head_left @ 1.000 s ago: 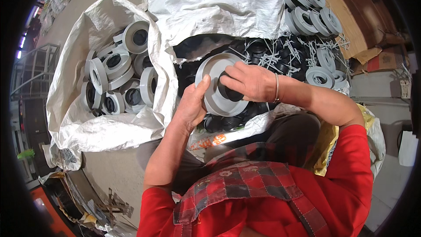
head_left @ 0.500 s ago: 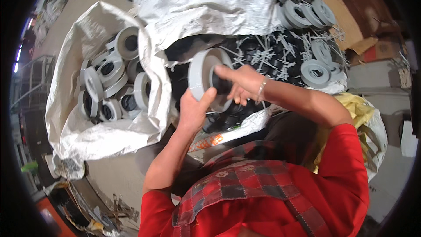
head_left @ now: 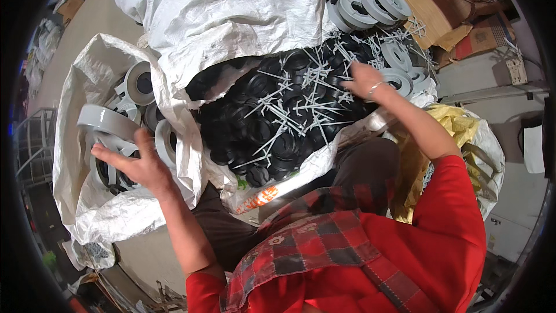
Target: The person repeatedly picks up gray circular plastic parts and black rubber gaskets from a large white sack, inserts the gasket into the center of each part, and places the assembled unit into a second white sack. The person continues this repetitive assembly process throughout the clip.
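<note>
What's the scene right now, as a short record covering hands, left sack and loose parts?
Left hand: open over the left sack, beside a gray ring; contact unclear
Right hand: at the right side of the pale sticks; grip unclear
Sack contents: more gray rings, some with black centers
Middle: black parts under scattered sticks

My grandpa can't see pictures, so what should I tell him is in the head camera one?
A person in red spreads an open left hand beside a grey ring over a white sack of rings. The right hand is over black round parts strewn with thin grey sticks.
</note>
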The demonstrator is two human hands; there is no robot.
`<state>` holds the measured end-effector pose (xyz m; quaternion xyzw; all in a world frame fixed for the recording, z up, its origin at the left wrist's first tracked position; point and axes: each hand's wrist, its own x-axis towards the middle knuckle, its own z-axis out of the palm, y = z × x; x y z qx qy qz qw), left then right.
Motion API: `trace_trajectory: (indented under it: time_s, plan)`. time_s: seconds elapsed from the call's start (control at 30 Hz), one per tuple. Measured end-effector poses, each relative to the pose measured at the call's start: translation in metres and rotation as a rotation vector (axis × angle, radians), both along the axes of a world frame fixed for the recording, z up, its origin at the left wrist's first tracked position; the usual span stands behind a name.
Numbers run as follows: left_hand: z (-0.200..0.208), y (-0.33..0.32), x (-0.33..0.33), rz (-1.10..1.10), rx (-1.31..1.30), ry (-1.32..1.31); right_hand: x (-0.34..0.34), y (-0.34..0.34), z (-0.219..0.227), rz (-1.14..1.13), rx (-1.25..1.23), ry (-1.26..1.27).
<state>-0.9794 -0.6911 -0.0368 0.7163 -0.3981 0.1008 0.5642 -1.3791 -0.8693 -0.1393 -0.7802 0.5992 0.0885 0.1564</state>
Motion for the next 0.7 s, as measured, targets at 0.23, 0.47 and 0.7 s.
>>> trace_trajectory:
  time_s: [0.23, 0.47, 0.7]
  plan:
    - [-0.042, -0.004, -0.058, -0.49, 0.107, 1.0, -0.09, 0.016, -0.039, 0.073, 0.133, 0.314]
    - [-0.057, 0.004, -0.106, -0.635, 0.466, 1.879, 0.071, 0.076, 0.033, 0.91, 0.235, -0.776]
    - [-0.058, -0.005, -0.07, -0.345, 0.326, 1.512, 0.139, -0.042, -0.058, 0.203, -0.112, -0.345]
